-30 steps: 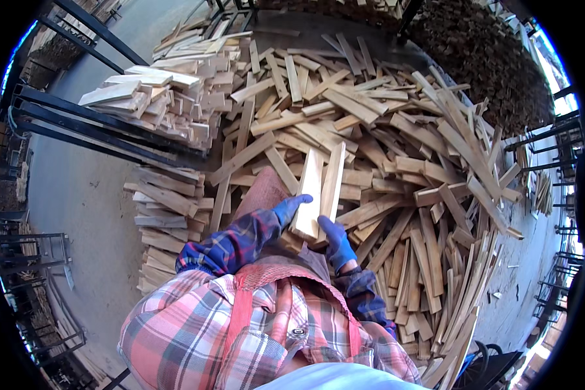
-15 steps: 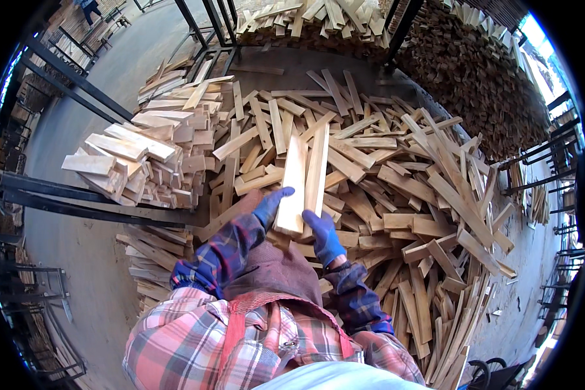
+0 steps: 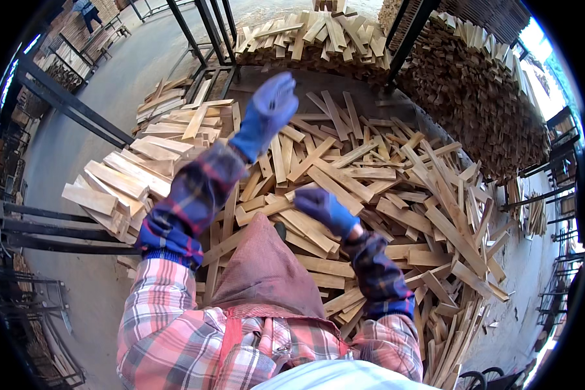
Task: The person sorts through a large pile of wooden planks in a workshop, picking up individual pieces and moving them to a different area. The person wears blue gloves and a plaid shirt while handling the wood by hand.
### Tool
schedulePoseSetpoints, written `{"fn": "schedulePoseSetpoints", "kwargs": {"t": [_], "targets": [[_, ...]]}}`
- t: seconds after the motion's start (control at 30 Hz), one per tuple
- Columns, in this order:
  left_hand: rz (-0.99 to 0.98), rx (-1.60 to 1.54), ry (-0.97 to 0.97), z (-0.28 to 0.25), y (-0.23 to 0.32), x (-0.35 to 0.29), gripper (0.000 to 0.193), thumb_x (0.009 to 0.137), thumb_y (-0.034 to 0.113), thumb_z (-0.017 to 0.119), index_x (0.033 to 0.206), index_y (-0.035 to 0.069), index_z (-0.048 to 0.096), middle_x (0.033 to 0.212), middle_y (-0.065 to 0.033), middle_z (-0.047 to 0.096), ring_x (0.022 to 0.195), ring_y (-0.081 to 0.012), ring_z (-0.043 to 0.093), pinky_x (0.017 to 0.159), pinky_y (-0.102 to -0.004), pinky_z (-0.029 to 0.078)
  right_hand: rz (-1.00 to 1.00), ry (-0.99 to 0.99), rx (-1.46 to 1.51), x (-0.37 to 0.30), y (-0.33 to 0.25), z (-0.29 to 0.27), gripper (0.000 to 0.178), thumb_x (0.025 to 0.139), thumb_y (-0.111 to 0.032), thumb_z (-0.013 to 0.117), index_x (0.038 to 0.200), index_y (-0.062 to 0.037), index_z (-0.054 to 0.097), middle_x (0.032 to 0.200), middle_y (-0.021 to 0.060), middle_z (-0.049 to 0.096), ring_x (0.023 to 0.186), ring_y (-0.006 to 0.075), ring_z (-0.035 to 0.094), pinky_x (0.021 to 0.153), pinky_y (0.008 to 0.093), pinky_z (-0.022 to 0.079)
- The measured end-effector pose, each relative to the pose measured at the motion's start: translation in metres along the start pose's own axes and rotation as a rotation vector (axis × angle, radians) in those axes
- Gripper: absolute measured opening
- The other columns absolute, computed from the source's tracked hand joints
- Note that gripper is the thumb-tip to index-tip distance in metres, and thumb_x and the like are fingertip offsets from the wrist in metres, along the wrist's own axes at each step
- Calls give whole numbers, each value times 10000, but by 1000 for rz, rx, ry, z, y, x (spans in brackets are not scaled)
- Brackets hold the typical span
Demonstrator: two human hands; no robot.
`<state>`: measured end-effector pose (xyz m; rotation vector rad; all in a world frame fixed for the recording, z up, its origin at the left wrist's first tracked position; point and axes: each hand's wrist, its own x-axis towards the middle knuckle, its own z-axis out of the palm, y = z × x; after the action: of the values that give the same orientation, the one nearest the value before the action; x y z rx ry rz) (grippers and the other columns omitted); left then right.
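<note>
My left hand, in a blue work glove, is raised out in front, above the far left part of a wide heap of pale wooden slats. No slat shows in it, and its loosely bent fingers are somewhat blurred. Lower and nearer to me, my right hand, gloved in blue too, hovers over the middle of the heap. Its fingers are curled in, and nothing shows between them. A neater stack of slats lies on the left, partly covered by my left sleeve. A brown-red apron covers my lap.
Dark metal rack bars jut out below the left stack. Black uprights stand beyond the heap. More slats are piled at the back, and a tall, dense stack rises at the far right. A person is far off at upper left.
The two slats I held between both hands are gone from them. My left hand has swung up and forward, away from my right, which has shifted slightly and curled its fingers.
</note>
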<state>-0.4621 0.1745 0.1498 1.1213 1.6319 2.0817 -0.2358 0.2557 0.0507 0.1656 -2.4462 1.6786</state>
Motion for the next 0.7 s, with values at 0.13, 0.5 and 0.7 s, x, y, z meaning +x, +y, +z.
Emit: {"fn": "schedulePoseSetpoints", "kwargs": {"t": [0.13,0.5,0.7], "targets": [[-453,328,-13,-91,-104,-255,588,866,-18,582,1403,-39,344,1388,-167,470,1289,-237,469,1084,-326,370,616,-244,-40,-195,65,80,395,882,-389,593,949,-2,637,876,122,637,776,244,581,672,339,500],[-1134,1027,-577,-206,-131,-857,273,797,317,679,1019,161,717,1001,-137,695,920,-303,670,802,-386,513,669,111,227,-263,-10,131,491,873,-301,647,1214,46,580,1017,63,649,843,127,588,716,262,486],[-825,982,-160,-118,-79,-881,197,859,229,586,923,65,676,777,-87,631,645,-230,596,584,-354,475,801,-262,63,-306,42,205,411,859,-308,611,1109,17,636,932,101,670,814,163,593,737,317,482]]}}
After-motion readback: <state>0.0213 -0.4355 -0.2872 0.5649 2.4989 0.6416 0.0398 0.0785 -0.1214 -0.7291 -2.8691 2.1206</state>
